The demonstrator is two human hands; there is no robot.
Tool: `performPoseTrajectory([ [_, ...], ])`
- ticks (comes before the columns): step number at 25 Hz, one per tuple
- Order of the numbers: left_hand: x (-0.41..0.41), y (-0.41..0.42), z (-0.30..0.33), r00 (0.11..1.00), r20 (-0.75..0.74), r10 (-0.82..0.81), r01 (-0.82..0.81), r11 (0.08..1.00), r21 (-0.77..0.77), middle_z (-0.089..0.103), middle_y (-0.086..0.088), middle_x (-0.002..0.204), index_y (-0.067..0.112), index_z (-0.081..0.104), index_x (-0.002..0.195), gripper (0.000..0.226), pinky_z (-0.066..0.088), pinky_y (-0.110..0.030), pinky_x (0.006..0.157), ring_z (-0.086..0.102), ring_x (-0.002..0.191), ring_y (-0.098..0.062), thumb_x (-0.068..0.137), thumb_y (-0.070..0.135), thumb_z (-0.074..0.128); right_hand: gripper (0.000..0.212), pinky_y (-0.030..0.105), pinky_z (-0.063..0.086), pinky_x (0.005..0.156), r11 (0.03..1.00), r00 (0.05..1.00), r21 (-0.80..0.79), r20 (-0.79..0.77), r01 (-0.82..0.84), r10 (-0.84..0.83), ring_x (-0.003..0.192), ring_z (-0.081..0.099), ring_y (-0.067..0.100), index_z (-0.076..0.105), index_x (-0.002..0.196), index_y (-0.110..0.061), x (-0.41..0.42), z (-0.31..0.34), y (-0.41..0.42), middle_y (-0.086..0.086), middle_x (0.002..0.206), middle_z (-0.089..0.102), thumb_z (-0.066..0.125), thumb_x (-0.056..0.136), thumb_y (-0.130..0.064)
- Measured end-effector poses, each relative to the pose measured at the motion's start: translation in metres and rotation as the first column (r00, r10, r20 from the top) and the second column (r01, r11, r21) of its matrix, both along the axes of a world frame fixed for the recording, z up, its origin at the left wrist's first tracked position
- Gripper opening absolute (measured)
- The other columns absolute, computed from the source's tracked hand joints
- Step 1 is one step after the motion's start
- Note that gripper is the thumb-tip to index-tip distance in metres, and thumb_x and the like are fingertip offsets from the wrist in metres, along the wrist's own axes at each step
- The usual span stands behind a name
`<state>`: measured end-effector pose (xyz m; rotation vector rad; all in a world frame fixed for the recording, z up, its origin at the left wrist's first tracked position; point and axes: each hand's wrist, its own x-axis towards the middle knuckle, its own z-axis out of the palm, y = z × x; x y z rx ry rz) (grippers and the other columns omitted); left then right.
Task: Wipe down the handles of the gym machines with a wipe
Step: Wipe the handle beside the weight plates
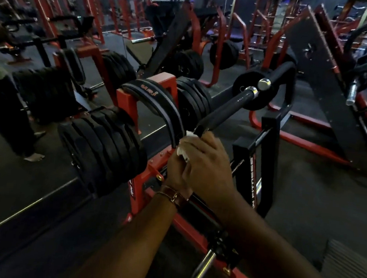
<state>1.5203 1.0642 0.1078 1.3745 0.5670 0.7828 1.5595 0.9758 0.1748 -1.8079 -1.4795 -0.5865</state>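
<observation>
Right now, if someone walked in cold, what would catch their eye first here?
Probably the two hands at center: the right hand and left hand meet around a white wipe at the near end of a black padded handle that runs up and away. Just left, black weight plates hang on the red rack.

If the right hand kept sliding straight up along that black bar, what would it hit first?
Probably the chrome collar at the top end of the black handle that the right hand wraps with the white wipe. The weight plate sits near it; depth is unclear.
</observation>
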Motion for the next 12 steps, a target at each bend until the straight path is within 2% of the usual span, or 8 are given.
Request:
performPoseTrajectory([
  [1,0.001,-0.004,0.002,0.993,0.093,-0.073,0.082,0.992,-0.095,0.064,0.04,0.102,0.005,0.061,0.124,0.028,0.045,-0.014,0.094,0.056,0.104,0.018,0.096,0.001,0.058,0.039,0.041,0.053,0.078,0.999,1.0,-0.03,0.016,-0.014,0.015,0.087,0.061,0.022,0.073,0.087,-0.009,0.007,0.006,0.004,0.004,0.089,0.071,0.037,0.083,-0.024],
  [2,0.002,-0.012,0.01,0.974,0.213,-0.084,0.129,0.969,-0.21,0.071,0.024,0.104,0.008,0.063,0.122,0.024,0.047,-0.02,0.095,0.062,0.107,0.003,0.103,0.013,0.05,0.038,0.038,0.054,0.08,0.999,1.0,-0.034,0.011,-0.001,0.001,0.087,0.061,0.02,0.072,0.087,-0.01,0.01,0.017,0.009,0.003,0.089,0.071,0.037,0.084,-0.023],
  [3,0.004,-0.022,0.024,0.961,0.274,-0.038,0.125,0.944,-0.307,0.074,0.008,0.107,0.013,0.066,0.119,0.028,0.051,-0.028,0.093,0.065,0.108,-0.01,0.106,0.023,0.043,0.034,0.035,0.053,0.083,1.0,0.996,0.006,-0.081,0.023,-0.022,0.09,0.061,0.018,0.073,0.091,-0.009,0.016,0.026,0.014,0.002,0.091,0.071,0.041,0.086,-0.02],
  [4,0.005,-0.026,0.033,0.962,0.273,0.024,0.068,0.943,-0.325,0.074,-0.002,0.109,0.016,0.068,0.117,0.034,0.053,-0.031,0.091,0.067,0.108,-0.017,0.107,0.03,0.038,0.027,0.033,0.053,0.086,0.996,0.973,0.057,-0.224,0.065,-0.051,0.095,0.06,0.016,0.073,0.096,-0.008,0.018,0.033,0.015,0.002,0.096,0.07,0.048,0.089,-0.015],
  [6,0.003,-0.03,0.045,0.959,0.283,0.019,0.085,0.932,-0.353,0.073,-0.007,0.112,0.016,0.068,0.117,0.041,0.053,-0.031,0.091,0.067,0.109,-0.021,0.105,0.041,0.039,0.023,0.027,0.052,0.092,0.98,0.887,0.174,-0.462,0.091,0.0,0.105,0.059,0.013,0.072,0.109,-0.008,0.015,0.029,0.008,0.003,0.109,0.069,0.06,0.09,-0.004],
  [7,0.001,-0.03,0.047,0.953,0.301,-0.015,0.123,0.931,-0.344,0.072,-0.006,0.115,0.016,0.067,0.119,0.041,0.05,-0.031,0.095,0.066,0.111,-0.02,0.102,0.045,0.044,0.027,0.023,0.052,0.095,0.977,0.865,0.194,-0.502,0.089,0.021,0.109,0.059,0.011,0.071,0.114,-0.008,0.008,0.02,0.001,0.004,0.115,0.067,0.063,0.089,-0.001],
  [10,0.001,-0.022,0.033,0.971,0.225,-0.078,0.095,0.993,-0.066,0.068,0.013,0.122,0.026,0.062,0.125,0.032,0.043,-0.026,0.104,0.061,0.116,-0.005,0.097,0.041,0.057,0.034,0.021,0.051,0.099,0.974,0.883,0.228,-0.459,0.012,0.096,0.111,0.062,0.008,0.072,0.113,-0.011,0.002,0.003,-0.009,0.004,0.12,0.067,0.066,0.085,0.007],
  [12,0.006,-0.025,0.039,0.981,0.192,-0.014,0.056,0.975,-0.214,0.071,-0.002,0.112,0.02,0.07,0.116,0.044,0.05,-0.037,0.09,0.067,0.101,-0.02,0.095,0.055,0.053,0.032,0.028,0.055,0.094,0.951,0.834,0.303,-0.538,0.056,0.122,0.108,0.065,0.007,0.073,0.109,-0.01,0.033,0.016,0.005,0.001,0.116,0.07,0.064,0.085,0.008],
])
